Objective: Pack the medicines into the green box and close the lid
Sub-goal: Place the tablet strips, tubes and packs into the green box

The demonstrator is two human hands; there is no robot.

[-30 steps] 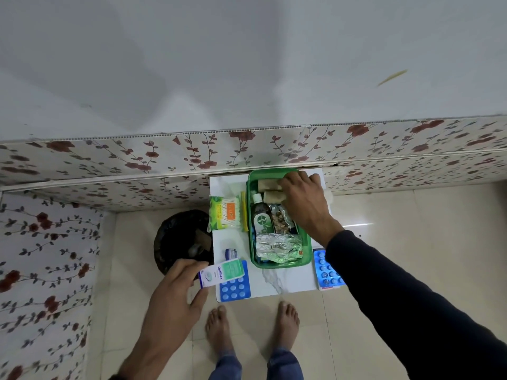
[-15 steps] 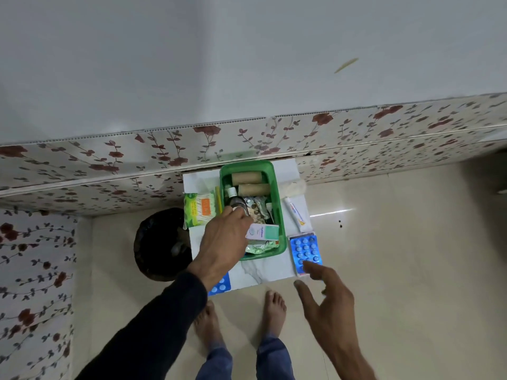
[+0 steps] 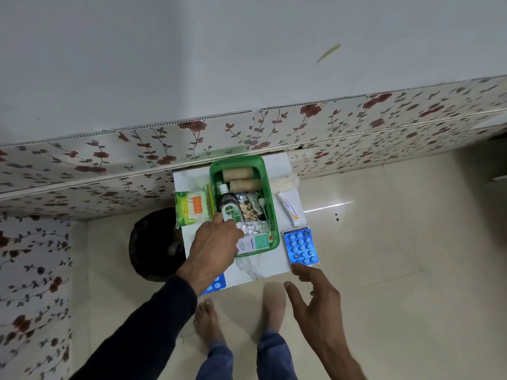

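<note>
The green box (image 3: 268,193) stands open on a small white table (image 3: 260,270). It holds two tan bandage rolls, a Dettol bottle (image 3: 229,207) and foil strips. A white-and-green carton (image 3: 253,244) lies at the box's near end. My left hand (image 3: 216,242) covers the carton's left end, fingers reaching the bottle. My right hand (image 3: 315,300) hovers open, its fingertip just short of a blue blister pack (image 3: 301,246) right of the box. A second blue blister pack (image 3: 216,283) peeks out under my left wrist.
An ointment tube (image 3: 288,208) and a white gauze roll (image 3: 285,182) lie right of the box. A green cotton-bud pack (image 3: 192,208) sits on its left. A black bin (image 3: 153,242) stands on the floor left of the table. A floral wall is behind, and my bare feet are below.
My left hand carried the carton from the table's near-left corner into the box. My right hand left the box and came down toward the right blister pack.
</note>
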